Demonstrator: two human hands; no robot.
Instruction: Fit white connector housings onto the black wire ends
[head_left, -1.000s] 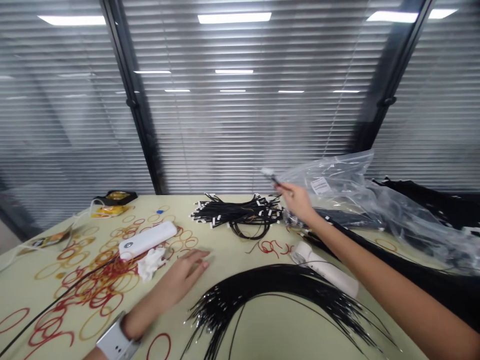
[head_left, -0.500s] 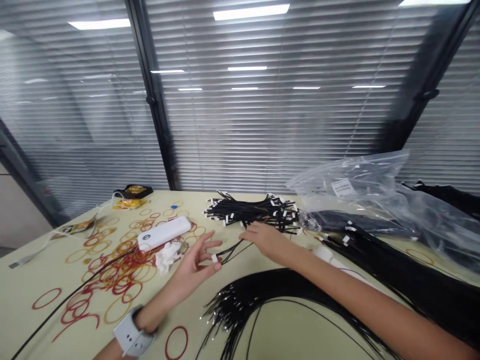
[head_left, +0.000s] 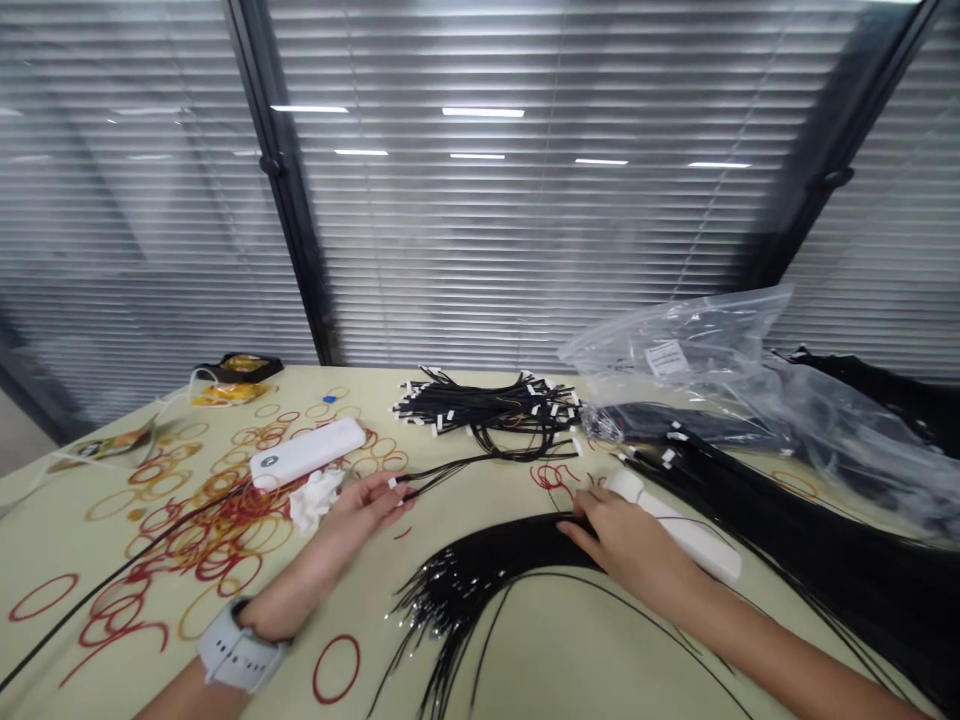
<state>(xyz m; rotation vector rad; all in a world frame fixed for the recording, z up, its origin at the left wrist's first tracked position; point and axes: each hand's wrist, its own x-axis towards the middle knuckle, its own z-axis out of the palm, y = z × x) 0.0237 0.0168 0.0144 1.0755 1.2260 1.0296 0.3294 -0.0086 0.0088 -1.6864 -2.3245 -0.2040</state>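
In the head view, my left hand is closed around the white-tipped end of a thin black cable. The cable runs right, in doubled strands, to a looped part in front of the back pile. My right hand lies over the upper edge of a thick black wire bundle, thumb and fingers apart. Its fingertips are partly hidden, and I see nothing gripped in them. Metal-tipped wire ends fan out at the bundle's left. Small red rubber bands lie just beyond my right hand.
A pile of black cables with white connectors lies at the back. Loose red and yellow rubber bands, a white power bank and crumpled tissue are left. Clear plastic bags and another long black cable bundle occupy the right.
My right hand has left the cable and moved right and down to the front bundle. My left hand has shifted left, closing on the cable end. The view has turned slightly.
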